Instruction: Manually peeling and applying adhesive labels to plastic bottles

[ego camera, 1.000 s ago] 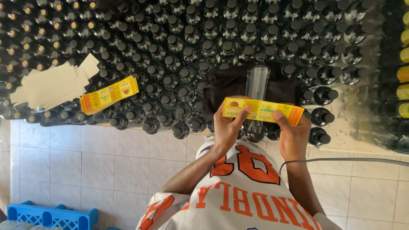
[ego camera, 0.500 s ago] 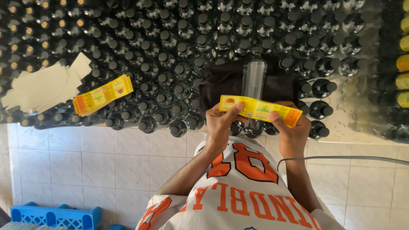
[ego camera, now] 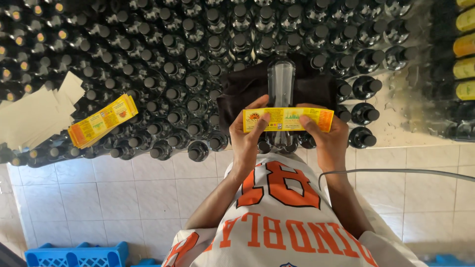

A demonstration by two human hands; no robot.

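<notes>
Left hand [ego camera: 250, 136] and right hand [ego camera: 324, 133] pinch the ends of a thin, floppy yellow label [ego camera: 287, 119] stretched over a light, slippery clear bottle [ego camera: 280, 84].

Long yellow-orange label [ego camera: 288, 119] held flat across clear bottle [ego camera: 281, 86]; matching label stack [ego camera: 102, 121] lying left on dark bottle caps [ego camera: 168, 59], beside blank cream sheets [ego camera: 34, 116].

White counter [ego camera: 396, 126], packed with dark capped bottles [ego camera: 163, 64], dark cloth [ego camera: 247, 86] at its near edge
</notes>
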